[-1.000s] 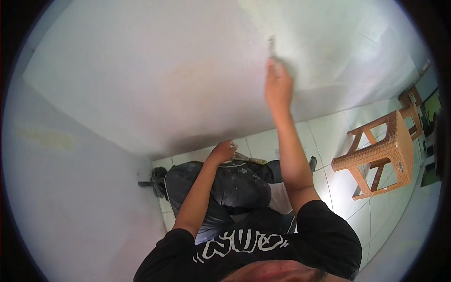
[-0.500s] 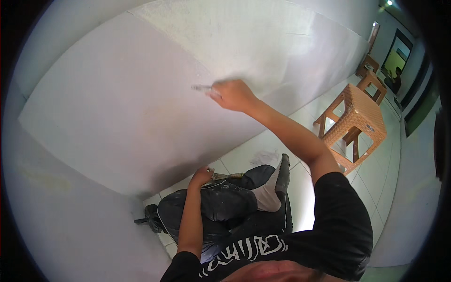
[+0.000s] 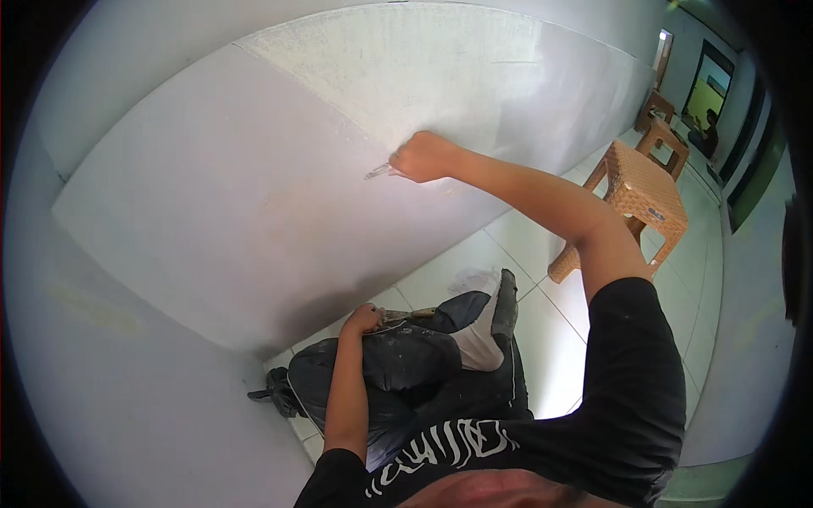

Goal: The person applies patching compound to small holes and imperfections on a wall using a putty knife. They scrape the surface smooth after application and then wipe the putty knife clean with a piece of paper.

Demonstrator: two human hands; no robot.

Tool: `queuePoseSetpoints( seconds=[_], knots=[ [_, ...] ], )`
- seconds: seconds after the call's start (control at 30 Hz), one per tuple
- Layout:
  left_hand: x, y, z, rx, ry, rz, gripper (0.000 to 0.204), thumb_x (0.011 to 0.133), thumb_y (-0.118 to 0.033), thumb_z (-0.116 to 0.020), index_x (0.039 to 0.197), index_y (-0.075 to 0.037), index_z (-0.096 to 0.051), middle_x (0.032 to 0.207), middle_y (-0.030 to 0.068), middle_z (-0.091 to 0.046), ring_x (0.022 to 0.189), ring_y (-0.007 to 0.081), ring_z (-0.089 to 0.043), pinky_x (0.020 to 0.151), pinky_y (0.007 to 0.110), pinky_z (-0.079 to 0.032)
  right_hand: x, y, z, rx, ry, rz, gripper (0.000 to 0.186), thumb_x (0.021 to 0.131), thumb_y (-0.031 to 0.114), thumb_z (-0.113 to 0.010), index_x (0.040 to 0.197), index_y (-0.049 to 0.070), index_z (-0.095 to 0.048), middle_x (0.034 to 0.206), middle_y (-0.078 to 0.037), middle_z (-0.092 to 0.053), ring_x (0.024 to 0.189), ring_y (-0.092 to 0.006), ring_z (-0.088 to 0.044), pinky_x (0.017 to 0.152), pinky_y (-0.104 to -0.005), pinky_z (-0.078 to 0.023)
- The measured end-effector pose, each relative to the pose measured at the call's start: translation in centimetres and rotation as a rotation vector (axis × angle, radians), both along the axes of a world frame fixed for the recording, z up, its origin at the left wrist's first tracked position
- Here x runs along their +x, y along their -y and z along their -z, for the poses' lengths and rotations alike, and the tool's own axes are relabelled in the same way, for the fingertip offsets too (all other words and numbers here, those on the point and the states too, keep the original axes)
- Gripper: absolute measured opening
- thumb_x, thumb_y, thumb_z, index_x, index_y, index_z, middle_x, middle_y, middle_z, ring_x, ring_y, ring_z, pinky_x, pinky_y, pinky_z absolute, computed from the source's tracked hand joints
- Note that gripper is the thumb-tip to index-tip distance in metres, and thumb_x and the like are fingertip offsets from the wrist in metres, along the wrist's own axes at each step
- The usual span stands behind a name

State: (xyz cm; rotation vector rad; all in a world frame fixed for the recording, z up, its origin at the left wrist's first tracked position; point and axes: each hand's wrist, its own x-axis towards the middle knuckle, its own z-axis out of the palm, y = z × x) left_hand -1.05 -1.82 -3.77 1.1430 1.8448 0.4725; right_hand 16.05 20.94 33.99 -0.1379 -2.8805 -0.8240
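Observation:
My right hand (image 3: 422,157) is raised against the pale wall (image 3: 313,135), closed around a thin, flat scraper (image 3: 378,172). The scraper's light grey blade points left and down, close to the wall. Behind and above this hand, a paler, rougher patch (image 3: 364,68) meets the smooth lilac-white surface along a slanting line. Low down by my bent knee, my left hand (image 3: 364,320) is closed on a stained flat tool with a light brown handle (image 3: 412,314). Its far part and exact kind are hard to make out.
A woven-pattern brown plastic stool (image 3: 648,186) stands on the white tiled floor (image 3: 542,339) at right, with another stool (image 3: 665,148) behind it. Whitish smudges (image 3: 474,279) mark the tiles near my foot. Another person (image 3: 705,131) sits far off at upper right.
My right hand has shifted slightly right along the wall, and the scraper's blade has swung from nearly level to pointing down-left. My left hand has stayed in place by my knee.

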Motion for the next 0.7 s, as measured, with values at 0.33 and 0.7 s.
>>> queuePoseSetpoints(
  seconds=[0.33, 0.7],
  knots=[
    [0.6, 0.4, -0.9, -0.109, 0.023, 0.062, 0.046, 0.098, -0.041, -0.055, 0.112, 0.002, -0.060, 0.090, 0.0120, -0.073, 0.070, 0.0205, -0.066, 0.055, 0.039, -0.048, -0.8, 0.7, -7.8, -0.356, -0.701, 0.153, 0.041, 0.098, 0.041, -0.051, 0.078, 0.007, -0.063, 0.071, -0.016, -0.065, 0.066, -0.0376, -0.064, 0.061, -0.0484, -0.050],
    [0.6, 0.3, -1.2, -0.098, 0.045, 0.046, 0.048, 0.096, -0.040, -0.053, 0.101, 0.006, -0.066, 0.087, 0.0142, -0.074, 0.068, 0.0251, -0.068, 0.066, 0.045, -0.053, -1.3, 1.3, -6.0, -0.257, -0.534, 0.064, 0.042, 0.097, 0.041, -0.052, 0.076, 0.007, -0.065, 0.072, -0.015, -0.067, 0.067, -0.0374, -0.065, 0.063, -0.0482, -0.051]
  ],
)
